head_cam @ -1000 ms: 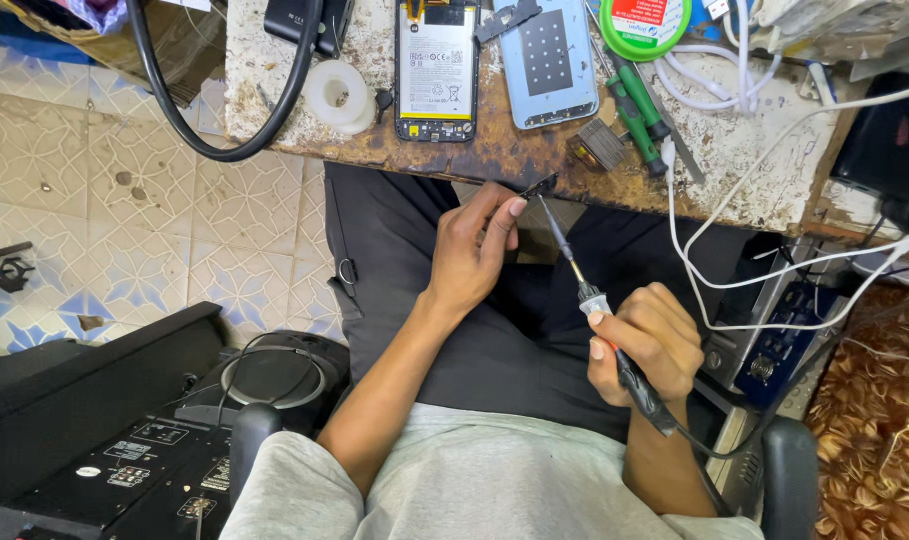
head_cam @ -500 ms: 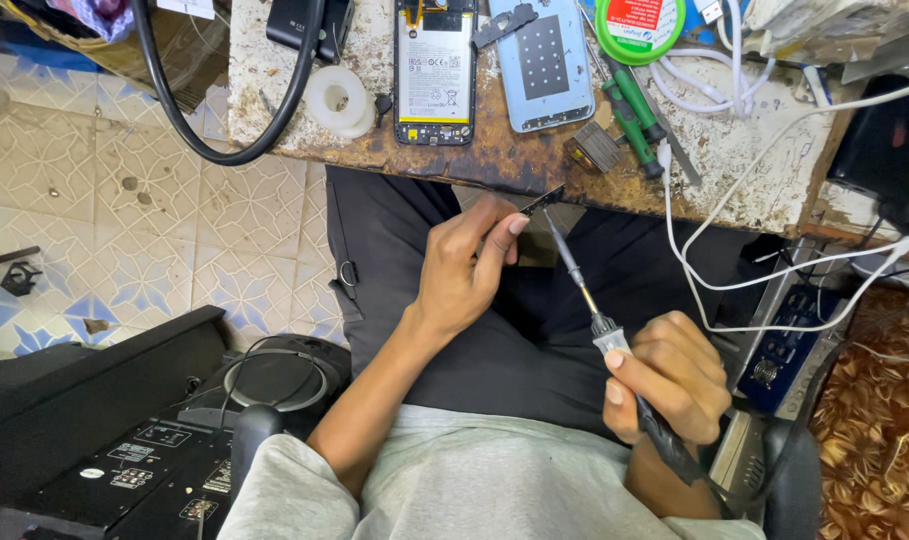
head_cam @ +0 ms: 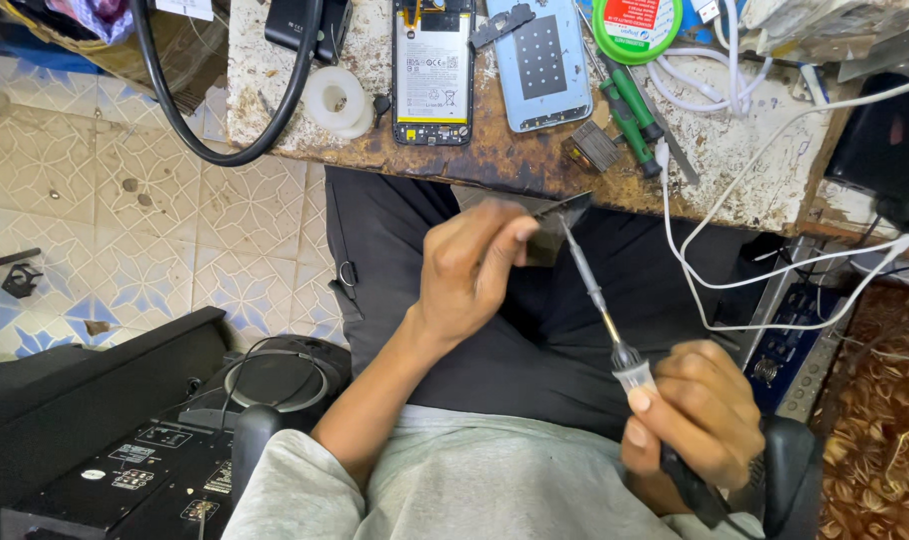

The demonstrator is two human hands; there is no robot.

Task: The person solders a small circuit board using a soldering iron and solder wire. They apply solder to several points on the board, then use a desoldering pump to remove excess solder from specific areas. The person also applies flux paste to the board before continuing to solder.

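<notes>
A long soldering iron with a dark handle and thin metal shaft (head_cam: 615,345) is gripped in the clenched right hand (head_cam: 690,415), its tip raised to a small dark flat part (head_cam: 560,208). That part is pinched between thumb and fingertips of the left hand (head_cam: 470,265), just below the edge of the worn, rust-stained workbench (head_cam: 495,155). On the bench, an opened phone with exposed battery (head_cam: 433,70) is seen beside a pale blue back cover (head_cam: 540,60); a white tape roll (head_cam: 337,100) lies at its left, green-handled screwdrivers (head_cam: 630,105) at its right.
</notes>
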